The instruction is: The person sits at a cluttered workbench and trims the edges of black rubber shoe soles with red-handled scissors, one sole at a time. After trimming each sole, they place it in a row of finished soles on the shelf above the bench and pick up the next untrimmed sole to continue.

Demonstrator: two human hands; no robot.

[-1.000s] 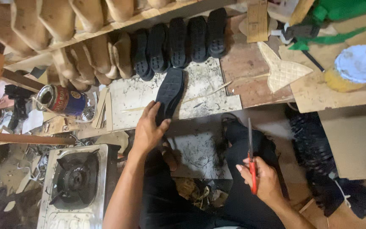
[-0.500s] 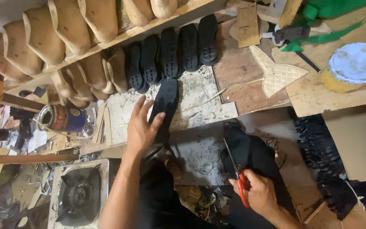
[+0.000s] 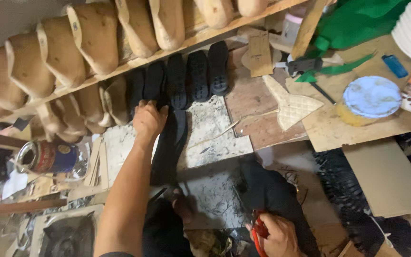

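1. The left hand reaches far across the tabletop, palm down and fingers loosely curled, touching the near ends of the row of black shoe soles that stands under the wooden shelf.
2. 1 separate black sole lies flat just beside and under that hand, to its right. Its long axis runs near to far, roughly in line with the forearm; its far tip meets the row.
3. Whether the left hand actually grips anything I cannot tell: the fingers hide the contact.
4. The right hand sits low and near, well apart from the soles, closed around red-handled scissors beside a dark piece of material.
5. The left hand is therefore the nearer one to both the lone sole and the row; the right is occupied.
6. Further left stands a tin can; to the right lie a quilted cream cut-out and a round white-lidded container.
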